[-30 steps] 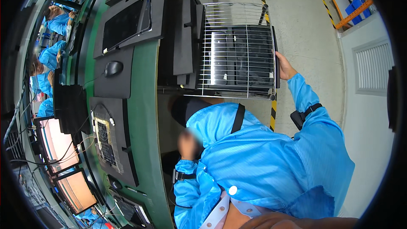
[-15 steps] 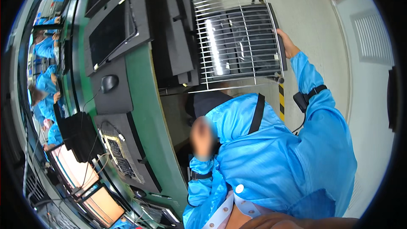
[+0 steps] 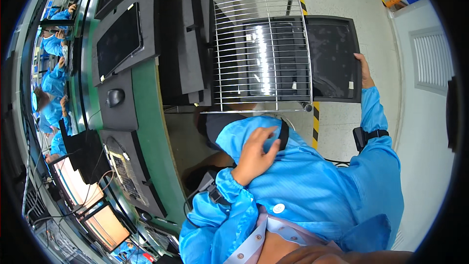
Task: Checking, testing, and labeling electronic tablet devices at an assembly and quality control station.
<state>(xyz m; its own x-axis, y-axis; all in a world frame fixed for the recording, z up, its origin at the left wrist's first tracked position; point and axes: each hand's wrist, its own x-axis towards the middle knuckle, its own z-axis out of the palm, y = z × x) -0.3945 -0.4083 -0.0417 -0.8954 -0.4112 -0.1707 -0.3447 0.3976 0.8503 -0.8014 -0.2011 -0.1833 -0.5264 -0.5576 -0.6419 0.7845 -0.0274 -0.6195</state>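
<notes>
With fingers curled over its far right edge, my right hand [image 3: 364,72] holds a flat black tray [image 3: 351,34] with a raised border. The tray sticks out to the right from beneath the top of a chrome wire rack [image 3: 293,107]. Through the wires, glossy dark panels [image 3: 286,80] show, with a bright reflection and a small white label; whether they rest on the same tray I cannot tell. My left hand [image 3: 256,156] is held in front of my blue smock, nothing in it, fingers apart and thumb out.
Left of the rack, black foam boards [image 3: 181,44] stand by a green workbench [image 3: 149,112]. The bench carries a dark screen panel [image 3: 119,41], a mouse [image 3: 115,98], a circuit board [image 3: 122,176] and lit monitors [image 3: 78,181]. Co-workers in blue [image 3: 49,98] sit beyond. A louvred wall [image 3: 430,54] is at right.
My right hand has moved right, drawing the tray well out past the rack's side. My left hand has moved down and right onto the front of my smock. The view has shifted slightly.
</notes>
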